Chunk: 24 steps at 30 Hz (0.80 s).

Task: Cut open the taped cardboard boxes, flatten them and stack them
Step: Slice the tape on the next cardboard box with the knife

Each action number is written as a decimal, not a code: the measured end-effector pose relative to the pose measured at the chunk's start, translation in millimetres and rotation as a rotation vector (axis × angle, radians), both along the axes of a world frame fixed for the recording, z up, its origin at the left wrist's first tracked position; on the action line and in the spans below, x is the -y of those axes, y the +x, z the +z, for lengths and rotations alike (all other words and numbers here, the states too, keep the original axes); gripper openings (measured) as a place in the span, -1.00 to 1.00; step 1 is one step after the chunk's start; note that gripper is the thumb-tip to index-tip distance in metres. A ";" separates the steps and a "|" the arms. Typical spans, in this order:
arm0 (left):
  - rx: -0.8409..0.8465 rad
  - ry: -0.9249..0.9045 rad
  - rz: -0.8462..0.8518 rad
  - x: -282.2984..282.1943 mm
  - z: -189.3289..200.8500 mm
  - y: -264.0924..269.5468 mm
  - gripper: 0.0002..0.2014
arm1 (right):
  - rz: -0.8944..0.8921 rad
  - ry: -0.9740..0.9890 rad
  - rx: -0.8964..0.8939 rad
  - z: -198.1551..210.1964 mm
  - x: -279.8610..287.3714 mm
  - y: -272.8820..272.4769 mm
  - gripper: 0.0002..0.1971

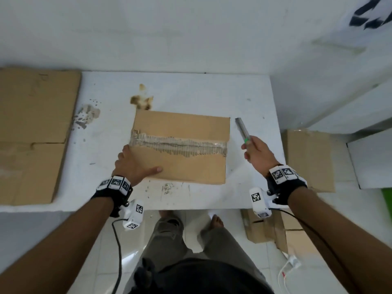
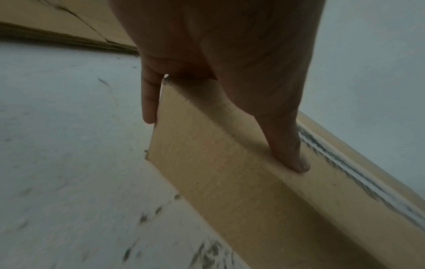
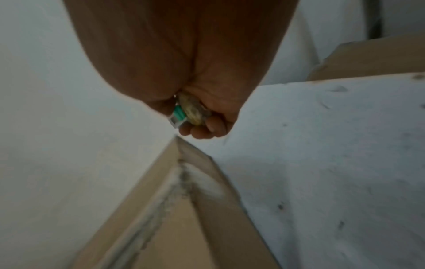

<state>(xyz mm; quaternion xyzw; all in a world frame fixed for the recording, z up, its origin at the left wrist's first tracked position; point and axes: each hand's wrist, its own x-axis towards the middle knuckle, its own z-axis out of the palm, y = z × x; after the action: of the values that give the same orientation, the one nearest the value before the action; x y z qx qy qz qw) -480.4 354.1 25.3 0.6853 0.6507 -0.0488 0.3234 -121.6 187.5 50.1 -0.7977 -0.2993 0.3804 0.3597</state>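
A closed cardboard box [image 1: 186,168] sits in the middle of the white table [image 1: 201,90]. A torn, taped seam [image 1: 180,144] runs across its top. My left hand [image 1: 141,159] braces the near-left corner. The thumb [image 2: 287,145] lies straight on the top face and a finger [image 2: 149,102] lies straight down the side. My right hand [image 1: 252,149] hovers just right of the box, apart from it. It grips a utility knife [image 1: 242,129] with a green slider, metal end pointing up and away. The right wrist view shows the knife [image 3: 178,115] in curled fingers above the box corner [image 3: 184,154].
Flattened cardboard [image 1: 31,124] lies at the table's left end, also seen as flat sheets [image 2: 69,21] behind my left hand. Another box [image 1: 307,158] stands off the table's right edge, and more cardboard [image 1: 275,230] lies on the floor. Brown stains [image 1: 142,100] mark the table.
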 end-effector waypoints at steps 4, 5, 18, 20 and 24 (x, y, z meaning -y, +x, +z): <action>0.007 -0.012 -0.047 30.5 0.3 5.7 0.46 | 0.394 0.024 0.111 34.2 3.5 -1.6 -0.81; 0.008 -0.019 -0.054 35.3 1.2 7.8 0.47 | 0.473 0.048 0.173 41.6 1.1 -6.9 -0.78; 0.287 -0.081 -0.047 53.7 4.4 24.0 0.14 | 0.982 0.019 0.669 64.2 -57.9 -98.5 -0.67; 0.279 -0.106 -0.071 51.7 0.5 25.1 0.19 | 0.990 -0.010 0.697 61.1 -63.1 -106.8 -0.68; 0.253 -0.107 -0.079 53.2 -4.4 25.7 0.19 | 1.026 -0.067 0.772 59.7 -69.6 -119.5 -0.65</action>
<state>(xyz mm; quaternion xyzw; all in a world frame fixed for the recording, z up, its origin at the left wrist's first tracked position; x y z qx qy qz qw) -454.7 300.9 20.9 0.6928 0.5738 -0.0091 0.4367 -241.2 257.1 109.8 -0.6434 -0.7388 0.1986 -0.0266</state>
